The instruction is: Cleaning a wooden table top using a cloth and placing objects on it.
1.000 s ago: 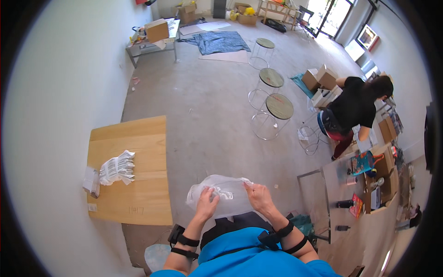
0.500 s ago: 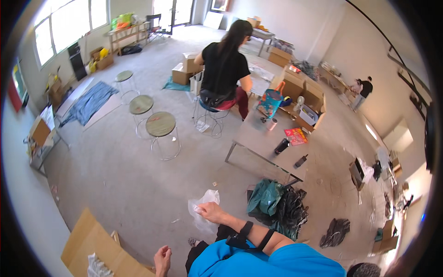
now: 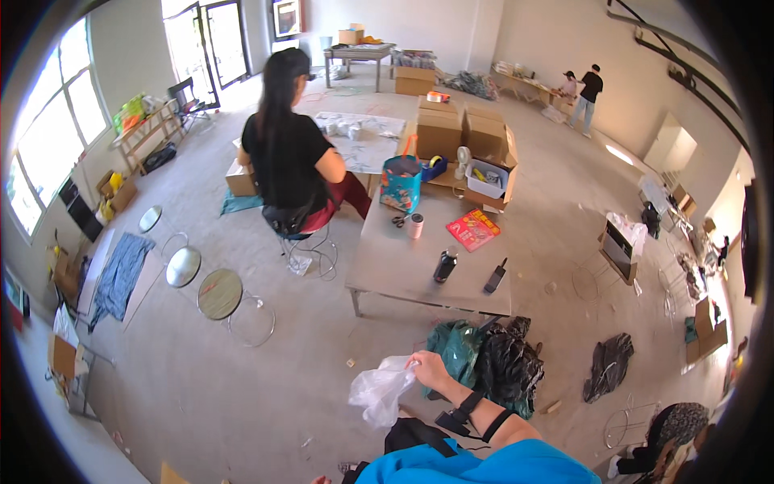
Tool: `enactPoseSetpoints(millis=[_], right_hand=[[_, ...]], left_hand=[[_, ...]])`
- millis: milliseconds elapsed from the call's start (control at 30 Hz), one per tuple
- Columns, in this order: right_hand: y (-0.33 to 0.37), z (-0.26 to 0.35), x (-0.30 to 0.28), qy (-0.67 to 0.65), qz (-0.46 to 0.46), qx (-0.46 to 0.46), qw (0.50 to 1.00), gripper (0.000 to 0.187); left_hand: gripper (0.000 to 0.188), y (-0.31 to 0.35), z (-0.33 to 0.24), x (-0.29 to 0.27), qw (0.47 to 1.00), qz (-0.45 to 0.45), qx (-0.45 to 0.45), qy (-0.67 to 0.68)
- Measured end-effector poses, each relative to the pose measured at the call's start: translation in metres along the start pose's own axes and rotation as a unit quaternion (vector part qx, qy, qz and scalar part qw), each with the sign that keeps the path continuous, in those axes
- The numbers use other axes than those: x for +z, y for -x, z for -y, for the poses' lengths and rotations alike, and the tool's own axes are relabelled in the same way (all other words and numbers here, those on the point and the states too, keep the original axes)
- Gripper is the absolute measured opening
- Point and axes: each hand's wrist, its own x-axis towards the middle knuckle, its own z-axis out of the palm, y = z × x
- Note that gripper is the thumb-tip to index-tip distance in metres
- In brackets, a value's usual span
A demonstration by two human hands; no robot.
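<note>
My right hand (image 3: 430, 369) is closed, pinching a crumpled translucent white plastic bag (image 3: 380, 390) by its upper edge. The bag hangs in front of my dark trousers, above the concrete floor. Just past that hand lie a green plastic bag (image 3: 454, 348) and a black plastic bag (image 3: 511, 365), heaped at the table's near end. Only a sliver of my left hand (image 3: 322, 480) shows at the bottom edge, and its fingers are too cut off to read.
A table (image 3: 379, 266) ahead carries a black bottle (image 3: 445, 264), a black handheld device (image 3: 496, 277), a red booklet (image 3: 473, 231) and a tote bag (image 3: 401, 185). A seated person (image 3: 290, 153) works beyond it. Stools (image 3: 220, 294) stand left; another person (image 3: 673, 436) bends at lower right.
My view has turned right. My right hand has carried the white bag toward the green and black bags. My left hand has dropped almost out of the picture.
</note>
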Motion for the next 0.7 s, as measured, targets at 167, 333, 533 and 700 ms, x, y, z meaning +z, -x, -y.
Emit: enactPoseSetpoints(millis=[167, 333, 533, 700], right_hand=[[-0.075, -0.073, -0.038, -0.006, 0.039, -0.026, 0.999, 0.023], [-0.167, -0.122, -0.071, -0.076, 0.040, 0.080, 0.993, 0.021], [-0.276, -0.171, -0.096, -0.145, -0.085, 0.165, 0.972, 0.019], [-0.328, -0.193, -0.112, -0.199, -0.150, 0.211, 0.945, 0.021]], left_hand=[[0.048, -0.015, -0.034, 0.056, 0.987, 0.092, -0.116, 0.057], [0.042, -0.020, -0.080, 0.093, 0.980, 0.040, -0.169, 0.095], [0.038, -0.009, -0.102, 0.119, 0.974, 0.025, -0.201, 0.102], [0.038, 0.002, -0.138, 0.131, 0.969, 0.000, -0.212, 0.126]])
